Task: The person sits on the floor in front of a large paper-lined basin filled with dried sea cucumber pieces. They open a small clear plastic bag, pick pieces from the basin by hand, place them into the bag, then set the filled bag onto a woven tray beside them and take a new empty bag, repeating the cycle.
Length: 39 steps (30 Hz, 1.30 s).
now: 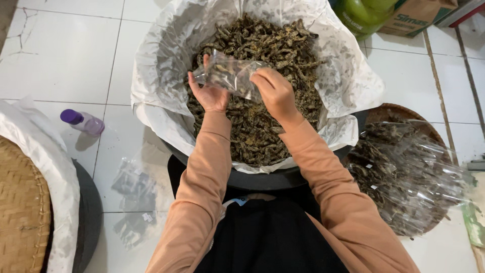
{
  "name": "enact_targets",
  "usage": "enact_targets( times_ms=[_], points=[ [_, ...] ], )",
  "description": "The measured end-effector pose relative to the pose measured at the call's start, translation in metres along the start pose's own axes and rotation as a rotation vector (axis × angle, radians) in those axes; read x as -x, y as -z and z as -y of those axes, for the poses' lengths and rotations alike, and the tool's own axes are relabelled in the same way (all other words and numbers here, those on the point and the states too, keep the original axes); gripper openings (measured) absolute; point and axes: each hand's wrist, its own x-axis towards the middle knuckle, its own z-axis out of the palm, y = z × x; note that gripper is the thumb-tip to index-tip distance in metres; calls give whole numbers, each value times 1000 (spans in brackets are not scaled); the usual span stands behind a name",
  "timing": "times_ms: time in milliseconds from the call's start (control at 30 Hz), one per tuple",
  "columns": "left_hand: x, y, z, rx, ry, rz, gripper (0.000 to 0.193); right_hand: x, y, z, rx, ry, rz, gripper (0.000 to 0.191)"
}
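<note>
While you hold the small clear bag [230, 75] over the lined basin [348, 91] of dark dried snacks [257, 131], left hand [211, 93] pinches its near-left edge, right hand [275, 91] closed on its right side. Film looks light, limp, slippery; contents brittle. Grip the edges, don't squeeze the middle.
</note>
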Motion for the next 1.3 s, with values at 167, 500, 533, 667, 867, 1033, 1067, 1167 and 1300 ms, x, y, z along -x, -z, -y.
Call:
enact_targets(
  times_ms=[167,500,533,667,867,1033,1067,1167,1300],
  points=[
    [-5,-2,-5,-122,-115,131,52,3,-27,-3,-121,-104,195,16],
    [-14,0,-69,-73,-444,-270,36,33,-86,-30,-383,-792,496,29],
    [-16,5,-74,-50,-440,-186,33,41,-98,-29,-319,-845,735,40],
    [-21,14,-77,-115,-413,-104,34,64,-137,-6,-57,-624,1181,94],
    [-17,-4,-58,-172,-255,-37,34,91,-134,32,89,-286,1314,86],
    [-16,-15,-37,-190,-177,-271,42,109,-118,17,26,-307,1180,65],
    [-17,-14,-35,-192,-183,-283,41,112,-120,16,55,-321,1137,58],
    [-13,-5,-32,-200,-223,-202,32,114,-120,18,73,-239,1202,58],
    [-15,2,-30,-187,-237,-391,27,100,-101,5,-27,-271,1203,57]
  ],
)
